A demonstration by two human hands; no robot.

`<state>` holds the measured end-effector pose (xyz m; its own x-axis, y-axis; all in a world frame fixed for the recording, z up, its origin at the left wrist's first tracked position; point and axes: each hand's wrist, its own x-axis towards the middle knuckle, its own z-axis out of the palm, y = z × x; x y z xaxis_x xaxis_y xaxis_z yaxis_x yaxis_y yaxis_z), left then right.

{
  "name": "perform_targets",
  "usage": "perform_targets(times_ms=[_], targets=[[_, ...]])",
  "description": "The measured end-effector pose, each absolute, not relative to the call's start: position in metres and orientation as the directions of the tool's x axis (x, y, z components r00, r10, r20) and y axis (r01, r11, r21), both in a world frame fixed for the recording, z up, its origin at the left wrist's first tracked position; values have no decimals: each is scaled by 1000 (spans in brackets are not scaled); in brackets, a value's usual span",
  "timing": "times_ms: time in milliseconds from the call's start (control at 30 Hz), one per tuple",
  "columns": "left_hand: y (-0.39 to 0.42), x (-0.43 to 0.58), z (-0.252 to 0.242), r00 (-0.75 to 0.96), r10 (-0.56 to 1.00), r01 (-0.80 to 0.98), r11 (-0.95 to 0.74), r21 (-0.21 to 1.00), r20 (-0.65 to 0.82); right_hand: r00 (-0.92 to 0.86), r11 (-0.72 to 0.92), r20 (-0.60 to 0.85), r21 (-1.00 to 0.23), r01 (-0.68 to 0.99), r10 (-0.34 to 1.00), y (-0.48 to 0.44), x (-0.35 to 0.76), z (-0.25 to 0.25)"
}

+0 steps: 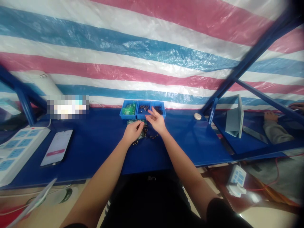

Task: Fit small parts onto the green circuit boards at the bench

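Just in front of the blue bins, my left hand [133, 130] is closed, thumb and fingers together, beside a pile of small dark and brass-coloured parts [143, 132]; what it holds, if anything, is too small to tell. My right hand [156, 120] has its fingers apart at the front edge of the right blue bin [147, 116], and nothing shows in it. That bin contains small parts and a dark heap. Green bags [129, 109] lie in the left blue bin [128, 117].
A phone [57, 148] and a large white power strip [22, 148] lie at the left of the blue table [95, 142]. A round white object [197, 116] sits at the right. Beyond the frame are a tablet [240, 117] and another person's sleeve [280, 131].
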<state>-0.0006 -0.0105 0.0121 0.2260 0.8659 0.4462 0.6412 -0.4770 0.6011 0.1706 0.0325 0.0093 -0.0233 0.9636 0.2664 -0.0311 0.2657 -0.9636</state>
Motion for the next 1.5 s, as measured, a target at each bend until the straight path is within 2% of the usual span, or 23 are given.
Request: perform_targets(times_ms=[133,200,300,467,667,733,833,967,1167,1367,1500], targets=[[-10,-1,13,215,867,641,-473,605,450,-24,294,294,-942,162,956,26,195,13],[-10,-1,13,219,868,643,-472,604,446,-216,320,270,-915,247,938,19,219,18],[-11,-1,14,222,869,647,-470,600,442,-520,313,78,-870,381,851,11,251,28],[-11,-1,13,206,870,649,-463,603,447,-562,358,33,-802,479,826,8,267,28],[-11,-1,14,219,870,639,-471,609,442,-576,357,24,-806,472,817,8,258,20],[-12,0,14,229,870,619,-476,625,436,-523,345,67,-821,454,849,7,252,19],[-13,3,12,259,867,568,-493,659,425,-356,350,220,-866,357,908,6,236,17],[-13,6,11,299,848,535,-529,658,438,-269,323,256,-914,245,929,4,215,12],[-11,4,11,324,841,541,-540,645,434,-315,335,264,-922,196,912,-1,202,9],[-8,3,7,299,809,540,-580,610,506,-304,357,294,-917,178,906,-2,200,11],[-7,2,9,305,815,549,-573,609,492,-270,400,360,-909,113,893,-4,197,12]])
